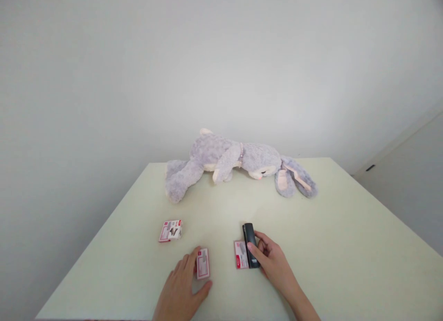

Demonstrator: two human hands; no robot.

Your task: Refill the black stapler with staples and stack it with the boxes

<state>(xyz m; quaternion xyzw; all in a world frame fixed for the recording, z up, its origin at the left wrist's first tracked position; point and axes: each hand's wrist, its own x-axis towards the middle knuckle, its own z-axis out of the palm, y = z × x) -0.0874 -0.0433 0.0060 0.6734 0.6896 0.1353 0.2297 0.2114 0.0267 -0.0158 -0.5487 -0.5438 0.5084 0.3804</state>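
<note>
Black and hard-cased, the stapler [250, 244] lies under the right hand [273, 262], whose fingers curl over its near end and grip it. It looks dense for its size, rigid and smooth, so I judge a hold across its long sides safest. Touching its left side is a small staple box [241, 254], light pink-and-white card, easily crushed. The left hand [182, 288] rests flat and open, fingertips on a second staple box [203, 263]. A third box [170, 230] sits beyond that hand. Farther off on the pale green table [346, 247] sprawls a soft grey plush rabbit [235, 161].
</note>
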